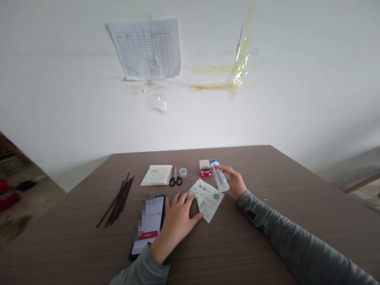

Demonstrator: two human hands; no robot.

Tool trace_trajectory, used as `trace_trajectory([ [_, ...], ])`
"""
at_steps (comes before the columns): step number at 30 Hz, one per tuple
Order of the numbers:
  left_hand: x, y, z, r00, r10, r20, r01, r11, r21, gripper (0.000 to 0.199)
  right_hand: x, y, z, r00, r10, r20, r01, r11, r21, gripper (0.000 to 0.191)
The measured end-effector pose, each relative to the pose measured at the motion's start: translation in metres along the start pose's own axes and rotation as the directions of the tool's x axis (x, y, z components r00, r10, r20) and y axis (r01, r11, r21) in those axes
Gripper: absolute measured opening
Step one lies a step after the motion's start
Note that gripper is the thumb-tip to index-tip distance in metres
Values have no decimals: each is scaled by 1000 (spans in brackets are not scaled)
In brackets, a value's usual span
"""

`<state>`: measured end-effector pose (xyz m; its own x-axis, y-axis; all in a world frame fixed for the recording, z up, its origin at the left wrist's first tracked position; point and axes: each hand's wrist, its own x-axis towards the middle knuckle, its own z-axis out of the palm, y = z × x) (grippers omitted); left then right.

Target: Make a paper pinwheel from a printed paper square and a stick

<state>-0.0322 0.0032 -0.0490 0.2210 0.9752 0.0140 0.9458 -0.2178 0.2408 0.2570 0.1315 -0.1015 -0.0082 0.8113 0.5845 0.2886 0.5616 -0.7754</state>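
Note:
My left hand (pixel 179 215) rests with its fingers spread, its fingertips on the left side of a folded printed paper (pixel 210 200) shaped like an envelope. Part of that paper is hidden under the fingers. To the right, my right hand (pixel 235 181) is closed around a white tube with a blue end (pixel 219 176), which looks like a glue bottle; it lies slanted on the table, its near end by the paper's top right corner. Just left of the tube stands an opened small red-and-white box (pixel 205 172) with small metallic pieces in it.
Black-handled scissors (pixel 175 180) and a small translucent cap (pixel 183 172) lie near a printed paper packet (pixel 157 175). Several dark sticks (pixel 118 202) are at the left. A phone (pixel 150 223) showing a timer lies beside my left hand. A wall (pixel 190 126) borders the table's back.

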Motion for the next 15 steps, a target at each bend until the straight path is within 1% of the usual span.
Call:
trace_trajectory([
  [4, 0, 2, -2, 1000, -11, 6, 11, 1000, -10, 53, -9, -5, 0, 997, 73, 9, -73, 997, 28, 59],
  [7, -2, 7, -8, 999, -24, 42, 24, 1000, -5, 56, -9, -10, 1, 994, 105, 25, -106, 994, 27, 55],
  [10, -2, 10, -12, 998, -19, 61, 20, 1000, -15, 58, -9, -11, 1, 996, 67, 57, -66, 998, -19, 40],
  [15, -3, 12, -12, 998, -14, 54, 15, 1000, -22, 58, -13, -3, 3, 998, -6, 62, 19, 978, -206, 32],
])
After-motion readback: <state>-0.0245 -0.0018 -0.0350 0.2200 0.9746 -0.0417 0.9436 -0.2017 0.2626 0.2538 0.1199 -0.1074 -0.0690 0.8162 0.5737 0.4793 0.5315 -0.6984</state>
